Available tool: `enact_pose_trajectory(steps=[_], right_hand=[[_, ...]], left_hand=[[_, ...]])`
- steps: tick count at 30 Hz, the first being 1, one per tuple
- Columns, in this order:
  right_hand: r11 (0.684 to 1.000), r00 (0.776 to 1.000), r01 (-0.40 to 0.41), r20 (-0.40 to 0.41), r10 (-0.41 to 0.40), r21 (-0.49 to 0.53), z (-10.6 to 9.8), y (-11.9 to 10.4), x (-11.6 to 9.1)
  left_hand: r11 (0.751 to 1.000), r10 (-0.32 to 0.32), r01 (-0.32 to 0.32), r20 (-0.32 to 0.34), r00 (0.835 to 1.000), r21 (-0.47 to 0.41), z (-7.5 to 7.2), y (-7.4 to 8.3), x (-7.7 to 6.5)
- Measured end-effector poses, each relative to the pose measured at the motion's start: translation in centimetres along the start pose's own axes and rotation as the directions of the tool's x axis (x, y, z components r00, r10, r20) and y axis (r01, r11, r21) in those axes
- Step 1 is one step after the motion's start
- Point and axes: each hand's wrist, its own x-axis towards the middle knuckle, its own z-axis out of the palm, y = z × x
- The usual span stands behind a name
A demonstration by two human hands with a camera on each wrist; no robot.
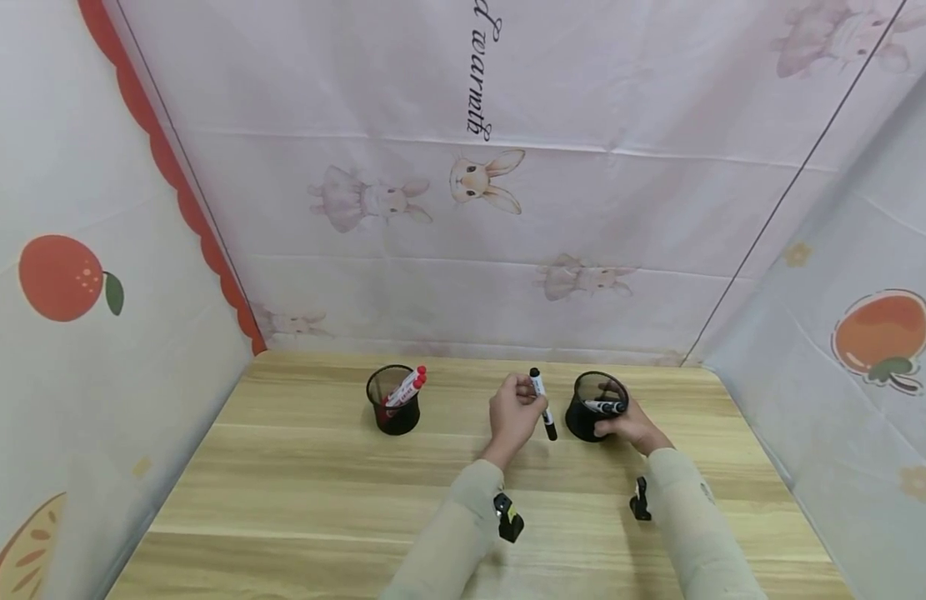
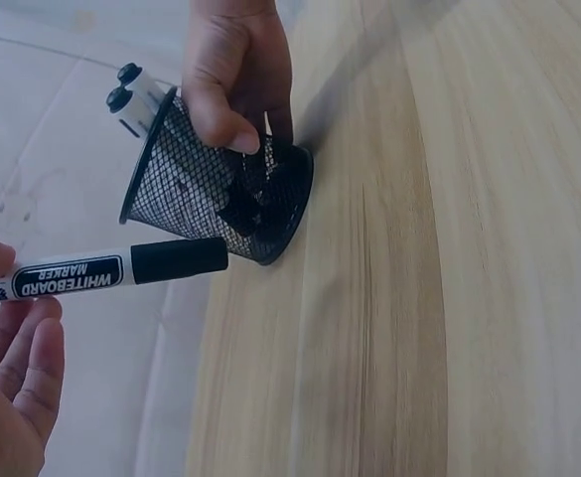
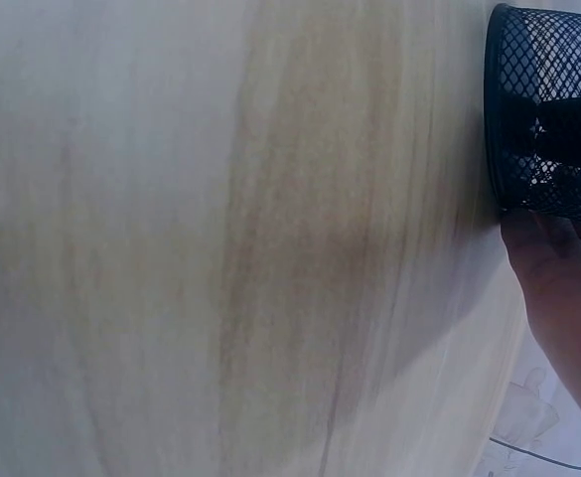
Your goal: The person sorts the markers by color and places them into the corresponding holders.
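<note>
My left hand (image 1: 513, 417) pinches a whiteboard marker (image 1: 543, 405), white with black ends, and holds it tilted above the table. In the left wrist view, "WHITEBOARD MARKER" reads upside down on the marker's label (image 2: 72, 277). To its right, my right hand (image 1: 629, 425) grips a black mesh pen cup (image 1: 585, 426), fingers and thumb around its side. Two black-capped markers (image 1: 605, 407) lean inside that cup. The right wrist view shows the cup's mesh wall (image 3: 548, 79) and its base against the table, with part of the hand cut off by the frame edge.
A second black mesh cup (image 1: 399, 421) stands to the left, holding several red-capped markers (image 1: 407, 388). Both cups are near the back edge of the wooden table (image 1: 297, 483). Printed cloth (image 1: 402, 292) walls enclose the table at the back and sides.
</note>
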Motion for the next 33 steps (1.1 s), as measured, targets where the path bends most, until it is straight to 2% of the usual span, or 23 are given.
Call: enact_pose_trajectory(steps=[8,15,21,25,33], right_hand=[[1.000,1.000,0.013,0.021,-0.014,0.016,-0.1,0.1,0.3],[0.995,0.997,0.055,0.049,-0.059,0.088,0.0,0.2,0.3],[0.998,0.999,-0.006,0.038,0.003,0.061,-0.1,0.0,0.2],[0.997,0.998,-0.038,0.047,0.035,0.065,0.0,-0.6,0.0],[0.999,0.998,-0.026,0.057,0.024,0.039,0.6,-3.1,-0.8]], left_hand=[[0.999,0.042,-0.043,-0.027,0.999,-0.028,0.3,0.3,0.4],[0.996,0.064,-0.068,-0.063,0.996,-0.062,0.2,0.7,0.7],[0.984,0.097,-0.107,-0.079,0.992,-0.140,0.5,1.0,0.7],[0.975,0.114,-0.128,-0.089,0.990,-0.181,0.8,1.2,0.8],[0.959,0.105,-0.126,-0.097,0.990,-0.253,1.2,1.9,0.9]])
